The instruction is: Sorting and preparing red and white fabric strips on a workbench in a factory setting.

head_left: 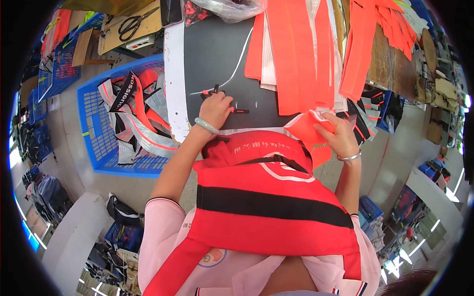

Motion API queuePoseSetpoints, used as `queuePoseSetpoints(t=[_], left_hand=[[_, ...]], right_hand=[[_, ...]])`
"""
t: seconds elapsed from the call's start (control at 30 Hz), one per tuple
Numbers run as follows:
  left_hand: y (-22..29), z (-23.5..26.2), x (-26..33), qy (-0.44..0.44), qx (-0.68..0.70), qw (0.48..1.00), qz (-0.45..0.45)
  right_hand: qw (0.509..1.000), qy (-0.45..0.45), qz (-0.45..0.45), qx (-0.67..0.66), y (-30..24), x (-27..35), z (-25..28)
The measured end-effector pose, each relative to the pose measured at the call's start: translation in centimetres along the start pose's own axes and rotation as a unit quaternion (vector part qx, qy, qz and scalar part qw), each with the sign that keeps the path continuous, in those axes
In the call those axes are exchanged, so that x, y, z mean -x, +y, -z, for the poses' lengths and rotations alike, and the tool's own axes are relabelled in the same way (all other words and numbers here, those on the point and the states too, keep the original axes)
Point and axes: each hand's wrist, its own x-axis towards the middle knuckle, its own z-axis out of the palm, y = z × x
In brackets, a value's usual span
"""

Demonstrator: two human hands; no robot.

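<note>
My left hand (216, 109) is at the dark grey tabletop (217, 54), its fingers curled in on a small black-and-red tab (215, 90) whose ends stick out past them. Another such tab (239, 111) lies just right of the fingers. By the table's near right edge, my right hand (340, 136) pinches a bright coral fabric strip (303, 127), which bends over toward me. Long coral strips (296, 54) with pale backing lie beyond that hand in a layered stack. A thin white cord (239, 66) runs across the tabletop.
A blue plastic basket (89, 133) stands left of the table, filled with grey, black and coral strips (143, 123). Black scissors (131, 28) rest on a wooden board at far left. A clear plastic bag (232, 7) and a phone (171, 12) are at the far edge.
</note>
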Motion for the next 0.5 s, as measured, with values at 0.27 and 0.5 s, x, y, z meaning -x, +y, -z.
queuePoseSetpoints(t=[0.27, 0.5], left_hand=[[-1.0, -2.2, -0.8, -0.110, -0.031, 0.989, 0.091], [0.8, 0.9, -1.4, -0.076, 0.150, 0.982, 0.086]], right_hand=[[0.998, -0.025, 0.059, 0.028, -3.6, -1.6, -3.6], [0.989, 0.003, 0.126, -0.072, -4.6, -2.5, -6.7]])
